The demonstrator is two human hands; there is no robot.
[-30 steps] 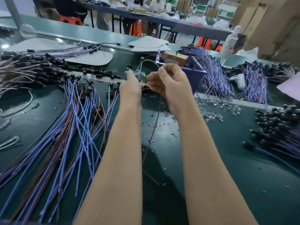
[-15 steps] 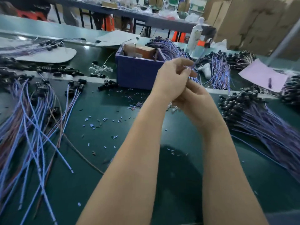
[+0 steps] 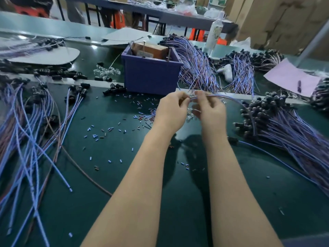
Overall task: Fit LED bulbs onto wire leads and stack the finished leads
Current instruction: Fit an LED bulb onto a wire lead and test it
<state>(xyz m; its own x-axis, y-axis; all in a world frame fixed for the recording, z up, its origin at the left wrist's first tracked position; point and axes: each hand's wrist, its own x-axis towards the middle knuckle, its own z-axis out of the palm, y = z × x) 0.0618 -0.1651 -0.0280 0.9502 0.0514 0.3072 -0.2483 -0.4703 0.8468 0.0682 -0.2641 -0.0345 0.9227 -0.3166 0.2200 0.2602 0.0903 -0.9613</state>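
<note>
A brown cardboard box (image 3: 151, 50) sits in the purple plastic bin (image 3: 151, 77) on the dark green table (image 3: 231, 184). Left of the bin lie clear LED bulbs (image 3: 106, 71); right of it lies a bundle of purple wire leads (image 3: 197, 68). Before the bin lie small cut sleeve bits (image 3: 106, 130), and there the left hand (image 3: 170, 111) and right hand (image 3: 210, 111) pinch one thin purple lead (image 3: 222, 97).

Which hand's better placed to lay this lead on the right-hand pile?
Right, probably. The right hand grips the lead, which arcs toward the pile on that side; the left hand only pinches its tip and would have to cross over.
</note>
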